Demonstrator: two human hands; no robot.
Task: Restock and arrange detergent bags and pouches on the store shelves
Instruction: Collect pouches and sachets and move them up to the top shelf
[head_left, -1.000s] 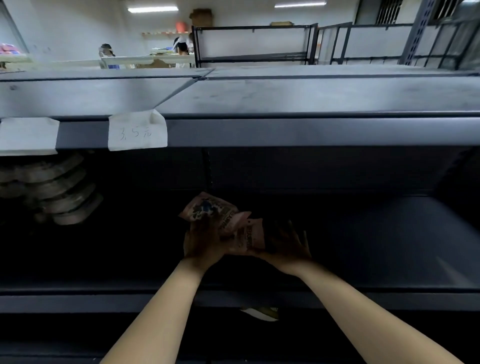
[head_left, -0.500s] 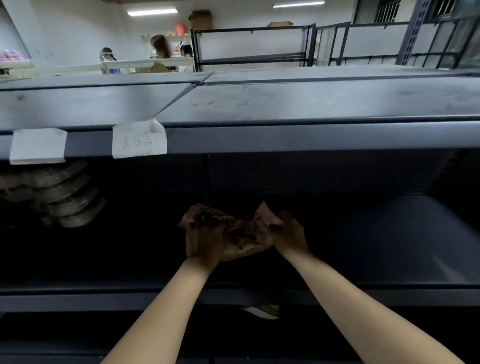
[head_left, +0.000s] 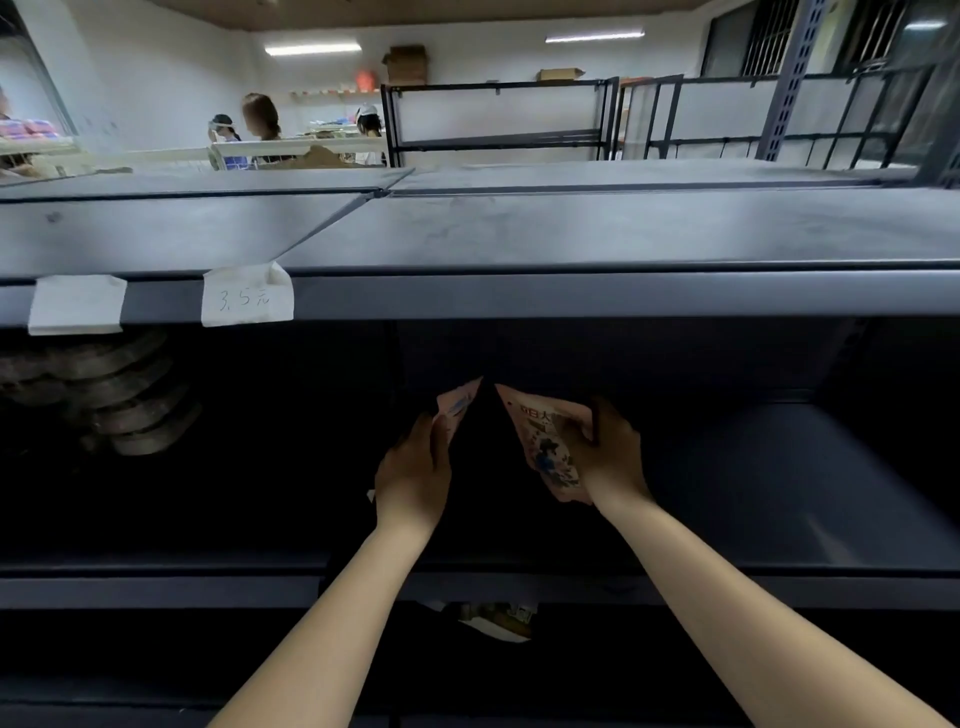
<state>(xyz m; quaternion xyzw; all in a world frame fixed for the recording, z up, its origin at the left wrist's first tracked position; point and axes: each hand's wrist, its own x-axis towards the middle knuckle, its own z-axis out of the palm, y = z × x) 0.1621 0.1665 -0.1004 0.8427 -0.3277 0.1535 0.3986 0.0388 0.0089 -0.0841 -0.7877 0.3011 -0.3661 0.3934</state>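
Pink printed detergent pouch sits gripped in the right hand at 3 o'clock. Left hand, at 9 o'clock, pinches a second pink pouch.

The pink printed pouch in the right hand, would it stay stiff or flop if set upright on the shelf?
The pink printed pouch probably flops: it looks like thin film, creased where the right hand grips it. It seems light, since one hand holds it up alone. Set upright, it would likely lean or tip unless propped against the second pink pouch in the left hand.
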